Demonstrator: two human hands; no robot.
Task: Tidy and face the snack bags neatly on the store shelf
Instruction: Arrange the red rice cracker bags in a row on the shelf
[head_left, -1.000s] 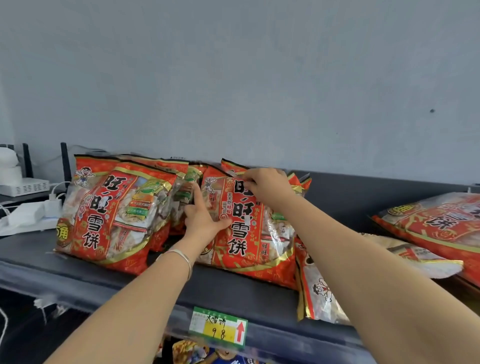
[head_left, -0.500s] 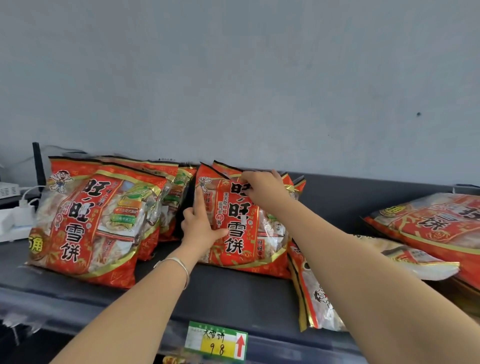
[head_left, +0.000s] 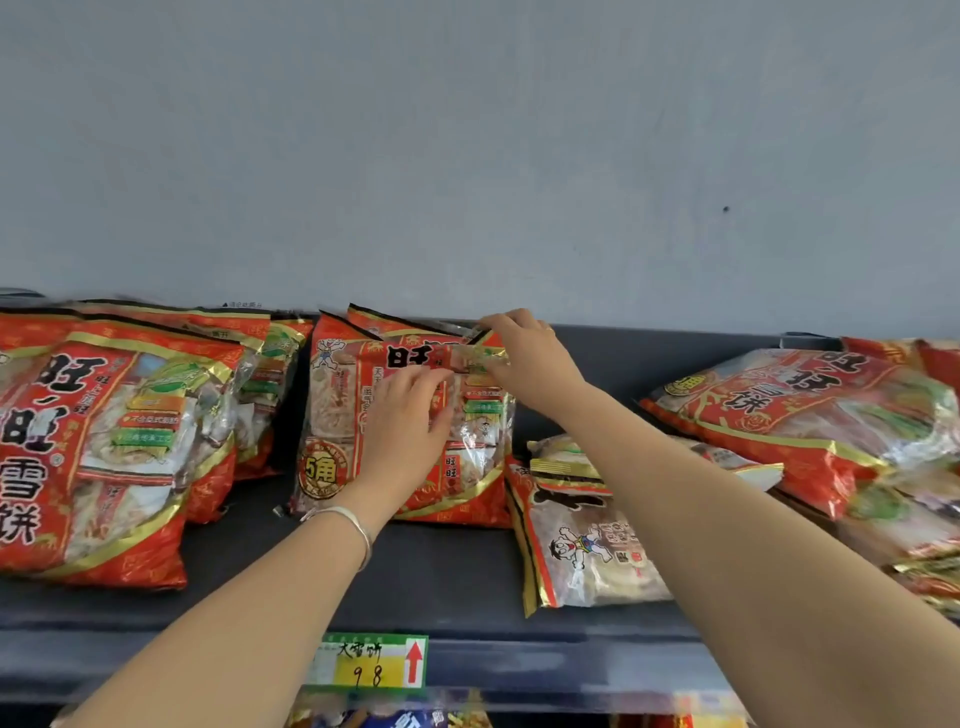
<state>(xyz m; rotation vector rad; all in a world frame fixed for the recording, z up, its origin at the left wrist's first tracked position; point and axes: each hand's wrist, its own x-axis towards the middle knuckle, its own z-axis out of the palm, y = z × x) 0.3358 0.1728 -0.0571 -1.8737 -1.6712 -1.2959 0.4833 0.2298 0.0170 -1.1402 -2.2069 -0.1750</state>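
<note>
Your left hand (head_left: 402, 421) and right hand (head_left: 527, 358) both pinch the folded top edge of the upright snack bag (head_left: 332, 415), standing mid-shelf (head_left: 441, 571) between other bags (head_left: 104, 441).

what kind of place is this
Most likely a small shop. A shelf carries a handwritten price tag on its front edge, and several matching red snack bags are stocked on it; the right hand pinches the top of the middle bag.
</note>
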